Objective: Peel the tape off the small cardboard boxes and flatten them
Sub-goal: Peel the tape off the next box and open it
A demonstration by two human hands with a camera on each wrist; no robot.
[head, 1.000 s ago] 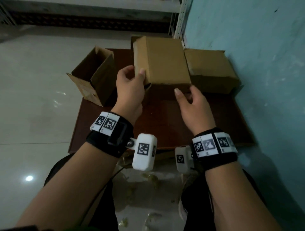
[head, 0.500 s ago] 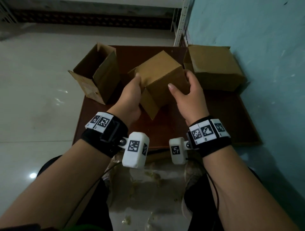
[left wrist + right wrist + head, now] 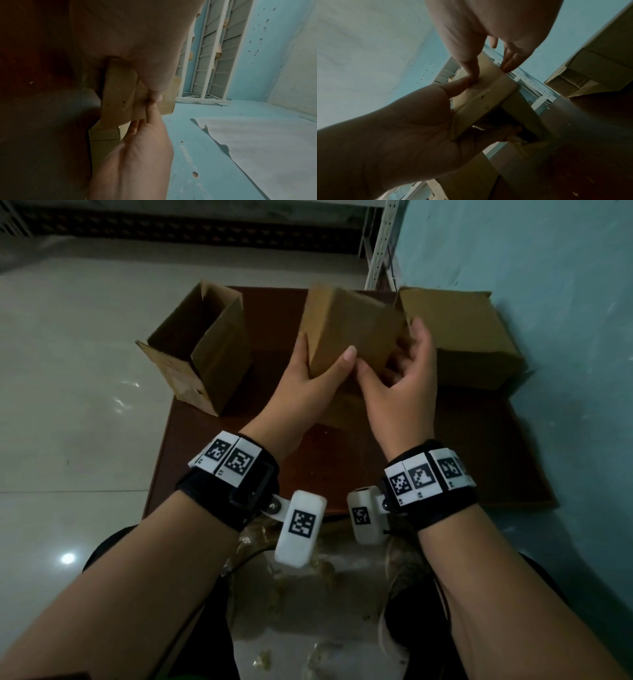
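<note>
Held clear of the brown table [image 3: 479,446], tilted on one corner: a closed small cardboard box [image 3: 349,337], presumably turned so that a taped seam faces the fingers. Tape itself not discernible in the dim views.

Left hand [image 3: 308,385] at the box's 7 o'clock, thumb laid up the near face and fingers wrapped behind the left side; a firm carrying grip, apparently taking the weight. In the left wrist view, box [image 3: 120,94] directly ahead of the palm, thumb tips of both hands meeting on its face.

Right hand [image 3: 400,378] at the box's 4 o'clock, thumb on the near face, fingers curled round the right edge; a lighter hold, probably steadying or feeling for a tape end. In the right wrist view, fingertips [image 3: 506,67] on the far edge of the box [image 3: 488,94].

At 9 o'clock from the held box: an opened box [image 3: 202,347] standing on the table's left edge, flaps up, not yet flattened. At 3 o'clock: a larger closed box [image 3: 462,337] against the blue wall [image 3: 548,285].

Peeling judged not yet begun on the held box.
</note>
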